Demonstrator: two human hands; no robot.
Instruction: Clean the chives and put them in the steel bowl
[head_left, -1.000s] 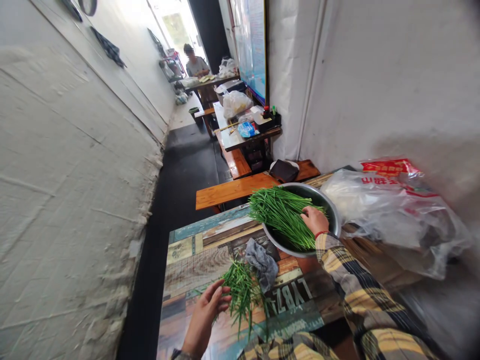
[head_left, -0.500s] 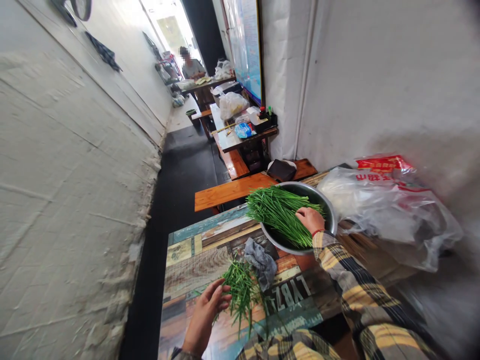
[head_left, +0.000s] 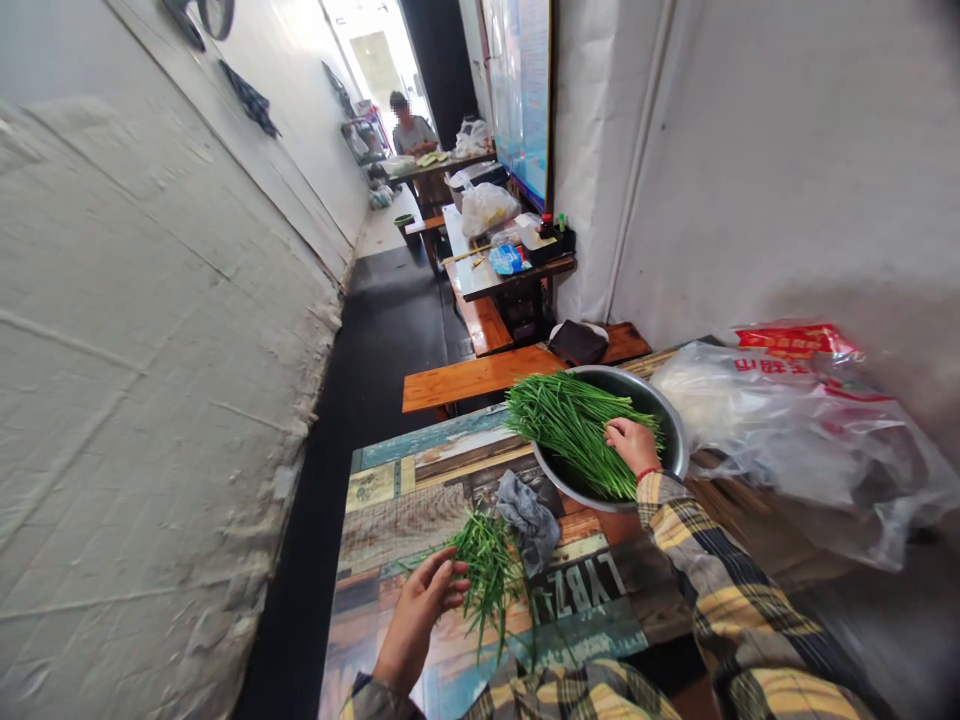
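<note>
A metal bowl [head_left: 671,432] full of long green chives [head_left: 566,425] stands on the patterned table [head_left: 397,520]. My right hand [head_left: 632,445] rests on the chives in the bowl, fingers curled over them. A smaller bunch of chives [head_left: 487,570] lies on the table near me. My left hand [head_left: 427,600] touches its left side, fingers bent and loosely apart. A grey cloth [head_left: 529,515] lies between the bunch and the bowl.
A large clear plastic bag [head_left: 787,430] with red print lies right of the bowl against the wall. Wooden benches [head_left: 472,375] and more tables run ahead. A seated person [head_left: 409,125] is at the far table. A dark aisle [head_left: 375,340] runs along the left.
The view has shifted slightly. Both hands stay about where they were, right on the bowl's chives, left at the small bunch.
</note>
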